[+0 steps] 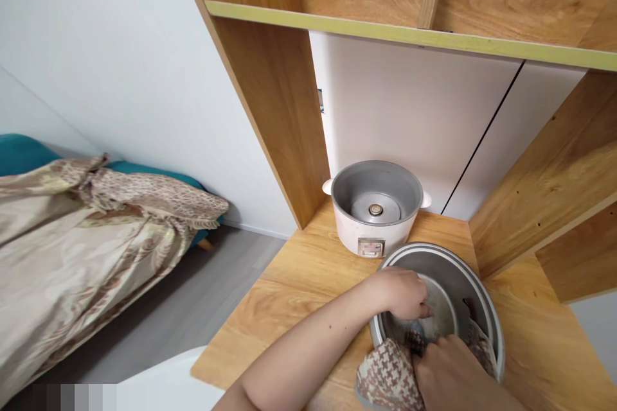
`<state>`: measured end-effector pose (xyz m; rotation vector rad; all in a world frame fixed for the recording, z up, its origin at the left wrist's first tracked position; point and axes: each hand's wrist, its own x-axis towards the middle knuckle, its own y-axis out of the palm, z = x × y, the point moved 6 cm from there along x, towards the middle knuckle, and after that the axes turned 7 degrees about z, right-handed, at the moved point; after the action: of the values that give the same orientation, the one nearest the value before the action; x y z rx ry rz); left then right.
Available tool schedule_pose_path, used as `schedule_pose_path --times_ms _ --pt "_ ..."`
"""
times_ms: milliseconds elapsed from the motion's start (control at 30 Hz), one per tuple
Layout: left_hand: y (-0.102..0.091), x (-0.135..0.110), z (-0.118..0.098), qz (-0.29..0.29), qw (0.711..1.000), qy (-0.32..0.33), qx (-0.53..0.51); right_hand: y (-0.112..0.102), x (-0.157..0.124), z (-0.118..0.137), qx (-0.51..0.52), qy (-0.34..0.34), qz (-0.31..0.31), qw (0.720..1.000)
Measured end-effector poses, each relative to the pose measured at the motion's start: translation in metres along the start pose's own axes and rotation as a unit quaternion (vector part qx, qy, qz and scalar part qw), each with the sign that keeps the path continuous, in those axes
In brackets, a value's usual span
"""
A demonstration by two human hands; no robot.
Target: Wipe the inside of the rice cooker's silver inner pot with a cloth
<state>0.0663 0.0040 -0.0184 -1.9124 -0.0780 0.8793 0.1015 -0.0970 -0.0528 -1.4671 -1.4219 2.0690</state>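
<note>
Left hand (pixel 402 292) gripping inner pot (pixel 448 282) rim; right hand (pixel 456 369) inside, clutching checked cloth (pixel 388 379); cooker (pixel 375 209) empty

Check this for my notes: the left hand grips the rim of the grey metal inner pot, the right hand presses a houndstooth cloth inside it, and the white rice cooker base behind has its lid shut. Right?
Not quite. In the head view the white rice cooker base stands open with no lid, its heating plate showing. The rest holds: the left hand grips the rim of the grey metal inner pot, and the right hand presses the houndstooth cloth inside it.

An empty cooker base (pixel 375 212) on the wooden counter (pixel 299 282); patterned bedding (pixel 81 231) at left.
</note>
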Motion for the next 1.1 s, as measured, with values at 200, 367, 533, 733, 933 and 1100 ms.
schedule_pose_path --times_ms 200,367,533,733,933,1100 --pt "0.001 0.0 0.0 0.004 1.0 0.002 0.004 -0.004 -0.002 -0.003 0.019 0.012 -0.005 1.0" --pt "0.0 0.0 0.0 0.0 1.0 0.0 0.007 -0.017 -0.008 0.0 0.105 -0.078 -0.037 0.991" --pt "0.0 0.0 0.0 -0.004 1.0 0.001 0.007 -0.019 -0.008 0.0 0.12 -0.1 -0.066 0.986" --pt "0.0 0.001 0.0 0.0 1.0 0.002 0.01 -0.013 -0.007 -0.001 0.086 -0.054 -0.088 0.991" --pt "0.0 0.001 -0.001 0.002 1.0 0.004 0.01 -0.016 -0.008 -0.002 0.094 -0.042 -0.075 0.992" --pt "0.001 0.002 -0.001 0.004 1.0 -0.001 0.015 -0.028 -0.014 0.003 0.141 -0.098 -0.075 0.982"
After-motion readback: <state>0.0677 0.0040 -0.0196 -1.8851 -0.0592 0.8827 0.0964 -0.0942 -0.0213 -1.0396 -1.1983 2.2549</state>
